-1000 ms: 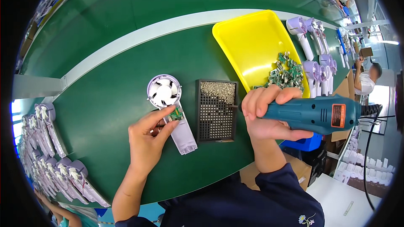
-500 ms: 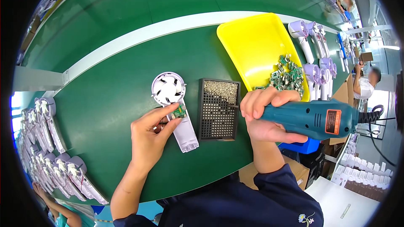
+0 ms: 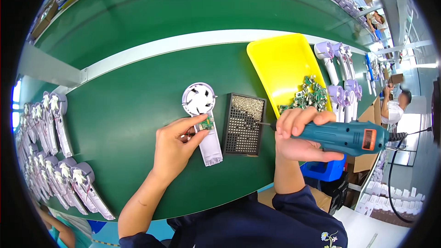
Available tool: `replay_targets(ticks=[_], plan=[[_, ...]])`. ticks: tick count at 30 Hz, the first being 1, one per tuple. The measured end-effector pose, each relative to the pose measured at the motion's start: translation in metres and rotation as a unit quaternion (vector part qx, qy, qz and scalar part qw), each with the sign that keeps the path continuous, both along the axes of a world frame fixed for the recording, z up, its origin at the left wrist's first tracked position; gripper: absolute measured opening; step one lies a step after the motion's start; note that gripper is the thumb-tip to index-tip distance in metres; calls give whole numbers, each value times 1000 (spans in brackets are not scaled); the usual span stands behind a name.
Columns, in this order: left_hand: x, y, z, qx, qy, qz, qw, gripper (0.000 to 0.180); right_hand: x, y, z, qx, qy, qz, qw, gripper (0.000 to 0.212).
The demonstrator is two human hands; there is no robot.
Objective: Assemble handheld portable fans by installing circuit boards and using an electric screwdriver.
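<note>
My left hand [image 3: 177, 146] pinches a small green circuit board [image 3: 207, 123] between thumb and fingertips. It holds the board against the handle of a white and lilac handheld fan shell [image 3: 212, 149], which lies on the green table with its round fan head away from me. My right hand [image 3: 301, 133] is wrapped round a teal electric screwdriver [image 3: 347, 138], held level with its bit to the left. The bit's tip is over the right part of a black screw tray [image 3: 227, 128] of small silvery screws; I cannot tell whether it touches one.
Beyond the tray stands a yellow bin [image 3: 275, 64] with several green circuit boards. Fan shells stand in rows at the left [image 3: 59, 124] and far right [image 3: 328, 59]. A blue container [image 3: 324, 170] is below the screwdriver. Other people are at the lower left and far right.
The view has shifted, so the table's things sit slightly farther right and lower. The screwdriver has drawn back a little to the right over the tray. The left hand still pinches the circuit board.
</note>
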State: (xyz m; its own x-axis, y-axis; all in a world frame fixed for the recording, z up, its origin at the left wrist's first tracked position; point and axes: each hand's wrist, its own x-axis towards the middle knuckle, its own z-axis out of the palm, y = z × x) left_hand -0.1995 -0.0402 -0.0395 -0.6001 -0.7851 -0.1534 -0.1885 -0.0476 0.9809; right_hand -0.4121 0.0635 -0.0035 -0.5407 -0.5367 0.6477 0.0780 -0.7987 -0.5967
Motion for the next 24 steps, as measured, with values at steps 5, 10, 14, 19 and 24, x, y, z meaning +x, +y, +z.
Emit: replay_targets(ticks=[5,10,14,19,24], plan=[[-2,-2,-3,-17,4,-8,1000,36,29,-18,21,-4,26,38,999,80],[-1,-1,3,-47,-8,-21,999,36,66,-41,9,-20,66,90,994,80],[-2,-2,3,-34,3,-23,999,37,70,-46,2,-7,82,82,993,83],[1,-3,5,-36,-8,-30,999,37,73,-45,-8,16,53,85,995,85],[3,-1,3,-63,18,-34,997,34,76,-47,-11,27,62,77,995,84]])
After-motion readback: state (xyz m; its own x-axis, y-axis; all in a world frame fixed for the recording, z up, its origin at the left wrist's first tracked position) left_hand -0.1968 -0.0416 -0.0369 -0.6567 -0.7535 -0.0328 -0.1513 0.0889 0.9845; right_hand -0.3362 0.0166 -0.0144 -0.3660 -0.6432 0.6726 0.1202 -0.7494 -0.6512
